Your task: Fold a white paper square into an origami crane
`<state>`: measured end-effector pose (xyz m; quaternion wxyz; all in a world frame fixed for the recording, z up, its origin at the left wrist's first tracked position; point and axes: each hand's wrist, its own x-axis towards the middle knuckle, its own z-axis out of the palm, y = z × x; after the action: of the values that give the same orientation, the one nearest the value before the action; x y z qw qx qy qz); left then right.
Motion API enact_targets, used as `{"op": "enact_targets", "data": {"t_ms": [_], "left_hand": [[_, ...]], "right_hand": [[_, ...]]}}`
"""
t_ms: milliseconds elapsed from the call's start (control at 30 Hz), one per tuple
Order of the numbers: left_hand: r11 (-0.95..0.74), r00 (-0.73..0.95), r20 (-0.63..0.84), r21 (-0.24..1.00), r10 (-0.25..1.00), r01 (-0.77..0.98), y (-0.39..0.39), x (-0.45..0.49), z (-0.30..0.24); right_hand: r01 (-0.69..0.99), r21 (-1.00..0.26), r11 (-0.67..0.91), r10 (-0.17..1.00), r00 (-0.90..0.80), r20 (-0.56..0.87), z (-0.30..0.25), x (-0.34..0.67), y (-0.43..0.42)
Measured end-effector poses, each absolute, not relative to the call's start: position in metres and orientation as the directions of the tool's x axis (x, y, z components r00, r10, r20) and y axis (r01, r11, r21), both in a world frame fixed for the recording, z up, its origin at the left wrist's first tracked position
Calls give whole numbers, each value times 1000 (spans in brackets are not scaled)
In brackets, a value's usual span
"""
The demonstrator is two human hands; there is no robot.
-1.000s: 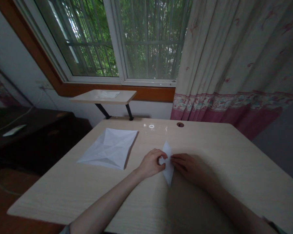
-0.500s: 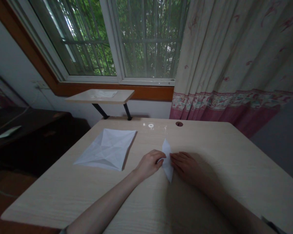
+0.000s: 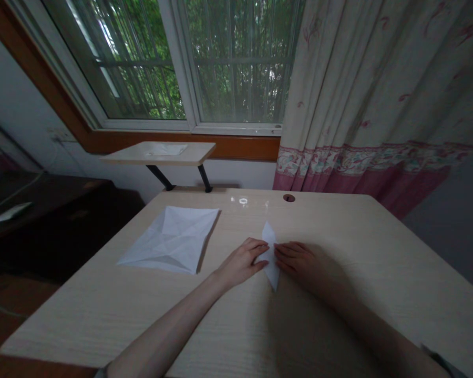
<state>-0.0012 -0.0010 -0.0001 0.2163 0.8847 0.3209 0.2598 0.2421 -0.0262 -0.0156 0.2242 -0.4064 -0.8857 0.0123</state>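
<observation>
Your left hand (image 3: 242, 264) lies low over the table, fingers together and reaching right, their tips at the edge of a narrow, kite-shaped piece of folded white paper (image 3: 271, 265). Its thumb is hidden, so you cannot tell whether it pinches the paper. Your right hand (image 3: 297, 261) is open, its gently curved fingers against the paper's other long edge. The paper lies flat between your hands, with its points showing above and below them; this two-sided placement probably keeps the folded layers from sliding.

Beneath your hands is a pale wood-grain table (image 3: 102, 310) with a small round hole (image 3: 288, 198) near its far edge. Well to your left lies a square white paper sheet (image 3: 169, 240), opened flat and marked with radiating creases, probably placed there to leave your hands room. Beyond the table stands a small cream-topped stand on black legs (image 3: 195, 153), carrying a flat pale sheet (image 3: 165, 150). Farther left is a dark wooden cabinet (image 3: 43, 226), while a barred window (image 3: 236, 63) and a floral curtain with a pink hem (image 3: 370, 94) fill the background.
</observation>
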Motion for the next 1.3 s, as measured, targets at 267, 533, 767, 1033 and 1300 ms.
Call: {"op": "enact_targets", "data": {"t_ms": [267,533,767,1033,1300], "left_hand": [[-669,671,279,602,687,436,-1,-2,4],[-661,670,271,612,691,434,-3,-1,8],[-669,693,261,616,672,416,-3,-4,13],[-682,710,248,596,659,424,-2,-5,14],[-672,692,244,587,679,452,-3,-5,12]], "right_hand": [[713,-215,667,734,-581,352,-11,242,-27],[722,-234,651,756,-588,288,-6,243,-28],[737,-215,641,763,-581,282,-5,242,-31],[772,-225,594,804,-558,206,-2,240,-37],[750,-197,631,773,-589,233,-3,238,-40]]}}
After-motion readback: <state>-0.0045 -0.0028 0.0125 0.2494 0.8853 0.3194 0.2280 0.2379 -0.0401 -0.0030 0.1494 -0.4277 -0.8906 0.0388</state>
